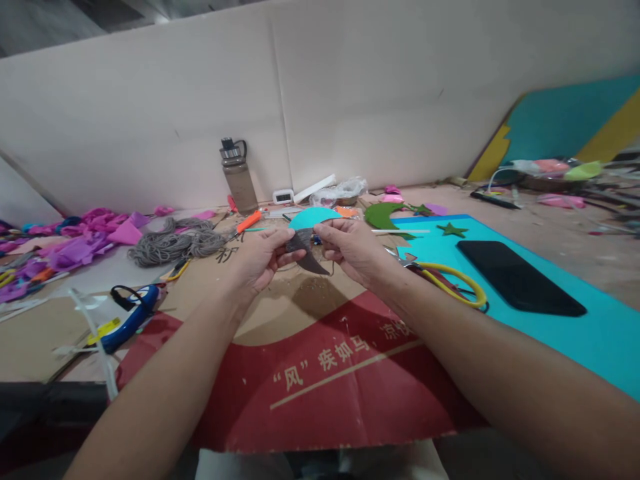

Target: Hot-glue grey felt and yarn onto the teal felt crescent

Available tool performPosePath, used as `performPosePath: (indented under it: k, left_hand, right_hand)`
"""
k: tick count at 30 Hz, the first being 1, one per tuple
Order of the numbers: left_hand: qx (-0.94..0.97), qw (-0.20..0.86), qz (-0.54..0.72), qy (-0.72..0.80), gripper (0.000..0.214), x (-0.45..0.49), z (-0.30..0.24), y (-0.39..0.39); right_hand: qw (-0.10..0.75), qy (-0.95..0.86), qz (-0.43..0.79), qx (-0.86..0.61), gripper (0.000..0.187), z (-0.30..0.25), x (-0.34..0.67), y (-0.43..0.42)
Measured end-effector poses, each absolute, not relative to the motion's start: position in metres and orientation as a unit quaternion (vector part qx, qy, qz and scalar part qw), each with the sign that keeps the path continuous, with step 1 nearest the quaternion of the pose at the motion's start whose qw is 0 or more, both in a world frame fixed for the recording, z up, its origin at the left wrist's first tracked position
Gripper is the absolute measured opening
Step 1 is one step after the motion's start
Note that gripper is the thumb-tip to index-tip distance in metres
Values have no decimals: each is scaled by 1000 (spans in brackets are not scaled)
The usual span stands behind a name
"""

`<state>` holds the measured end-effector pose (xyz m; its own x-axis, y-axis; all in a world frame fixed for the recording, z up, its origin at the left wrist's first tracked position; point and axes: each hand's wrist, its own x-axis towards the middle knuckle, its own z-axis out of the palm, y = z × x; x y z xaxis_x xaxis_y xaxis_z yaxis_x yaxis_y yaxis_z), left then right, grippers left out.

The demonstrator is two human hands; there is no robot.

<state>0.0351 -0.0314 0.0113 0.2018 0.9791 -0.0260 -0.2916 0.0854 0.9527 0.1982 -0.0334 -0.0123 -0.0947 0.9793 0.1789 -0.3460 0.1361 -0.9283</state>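
My left hand [265, 259] and my right hand [353, 248] meet in front of me, fingers closed on a crescent-shaped piece. Its upper part is a turquoise sheet [315, 217], while the lower part, dark grey and fabric-like [306, 248], tapers to a point at lower right. Whether the two colours are one joined piece I cannot tell. Beneath the hands lies a red and tan cardboard sheet [300, 417]. Close to my right wrist are scissors with yellow handles [477, 287]. A green crescent [383, 217] rests just beyond the right hand.
Grey cord [165, 243], an orange-handled cutter [249, 222] and a blue corded tool [131, 323] lie to the left. At the back stands a bottle [241, 183] against a white panel. A turquoise sheet [560, 347] on the right carries a phone [520, 277] and a green star [453, 230].
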Motion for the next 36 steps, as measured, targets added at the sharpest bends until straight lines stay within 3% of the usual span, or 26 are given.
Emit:
performPosePath:
  k: [11,20,27,36]
  left_hand:
    - [468,619,501,383,4,34,11,-32]
    - [435,670,495,342,14,35,18,-35]
    - [456,656,487,354,7,35,10,-31]
    - [445,667,480,355,26,32,15,-32]
  right_hand:
    - [586,-479,566,-327,30,-8,199,-36]
    - [583,-439,618,-292,32,-1,202,-40]
    - [576,-438,633,-274,35,-4,201,-39]
    - [574,-415,652,-270,37,-7,202,-34]
